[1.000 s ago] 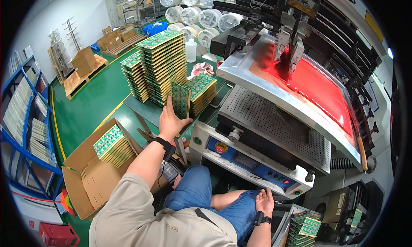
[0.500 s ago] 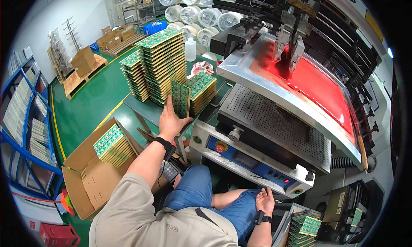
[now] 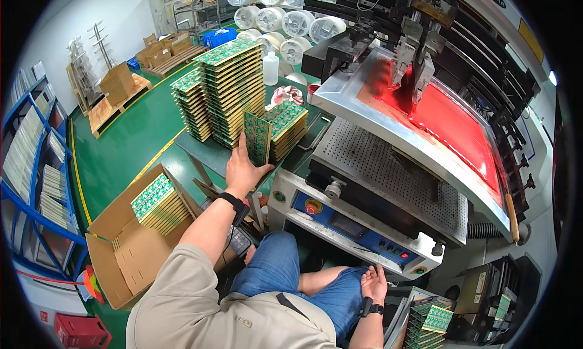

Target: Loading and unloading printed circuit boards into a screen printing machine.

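The left hand (image 3: pixel 244 172) holds a green board (image 3: pixel 258 138) upright between thumb and fingers, right beside the short stack (image 3: pixel 289 122); a careless sideways swing could topple the tall stack (image 3: pixel 231 91). The right hand (image 3: pixel 374 283) lies loosely open, palm up.

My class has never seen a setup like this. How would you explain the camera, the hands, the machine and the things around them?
A wide fisheye camera on the person's head looks down, so edges bend. These are bare hands, no robot. The left hand touches an upright green panel; how firmly is hard to tell. The right hand rests open and empty by the knee. On the table stand stacks of similar panels and a white bottle. The machine, apparently a screen printer, has a perforated bed beneath a tilted metal frame with glossy red inside.
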The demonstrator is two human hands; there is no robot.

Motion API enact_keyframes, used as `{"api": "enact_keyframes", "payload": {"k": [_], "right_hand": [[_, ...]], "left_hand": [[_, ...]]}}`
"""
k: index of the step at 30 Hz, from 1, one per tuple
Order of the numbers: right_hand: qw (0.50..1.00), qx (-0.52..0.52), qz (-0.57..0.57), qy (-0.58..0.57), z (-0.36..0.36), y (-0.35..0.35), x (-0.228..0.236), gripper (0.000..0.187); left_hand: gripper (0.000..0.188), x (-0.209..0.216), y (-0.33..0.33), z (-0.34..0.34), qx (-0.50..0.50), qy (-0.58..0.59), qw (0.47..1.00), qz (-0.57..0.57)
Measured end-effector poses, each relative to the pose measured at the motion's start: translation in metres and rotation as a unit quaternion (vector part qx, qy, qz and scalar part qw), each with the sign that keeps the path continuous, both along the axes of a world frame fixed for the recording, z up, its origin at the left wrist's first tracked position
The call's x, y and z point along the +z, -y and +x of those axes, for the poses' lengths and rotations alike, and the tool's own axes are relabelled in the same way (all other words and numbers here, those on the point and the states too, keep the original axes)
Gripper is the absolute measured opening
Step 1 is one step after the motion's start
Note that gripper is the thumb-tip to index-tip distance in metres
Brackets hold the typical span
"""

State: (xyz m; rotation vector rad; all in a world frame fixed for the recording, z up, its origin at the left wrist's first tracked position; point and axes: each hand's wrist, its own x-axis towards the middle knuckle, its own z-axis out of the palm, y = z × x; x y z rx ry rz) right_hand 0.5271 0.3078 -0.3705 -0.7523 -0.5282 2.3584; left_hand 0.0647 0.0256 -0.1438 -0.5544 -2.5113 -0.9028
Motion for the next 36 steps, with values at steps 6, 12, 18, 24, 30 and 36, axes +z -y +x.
{"api": "enact_keyframes", "payload": {"k": [6, 12, 18, 24, 30, 36], "right_hand": [[0.999, 0.014, 0.017, 0.039, 0.004, 0.004, 0.016, 0.03], [0.836, 0.16, 0.416, 0.32, -0.035, 0.009, 0.074, 0.029], [0.583, 0.072, 0.753, 0.295, -0.064, 0.044, 0.283, 0.02], [0.422, -0.123, 0.827, 0.352, -0.084, -0.035, 0.344, 0.02], [0.345, -0.174, 0.804, 0.452, -0.097, -0.139, 0.333, 0.031], [0.438, -0.132, 0.806, 0.376, -0.121, -0.161, 0.322, 0.038]], "left_hand": [[0.126, -0.003, -0.011, 0.002, -0.034, -0.018, 0.999, 0.026], [0.122, -0.019, 0.0, -0.011, -0.018, -0.08, 0.996, 0.041], [0.122, -0.017, -0.008, -0.005, -0.024, -0.036, 0.998, 0.055], [0.122, -0.017, -0.005, -0.005, -0.022, -0.036, 0.998, 0.051], [0.124, -0.015, -0.005, -0.003, -0.02, -0.037, 0.998, 0.045], [0.124, -0.017, 0.002, -0.005, -0.015, -0.034, 0.999, 0.033]]}}
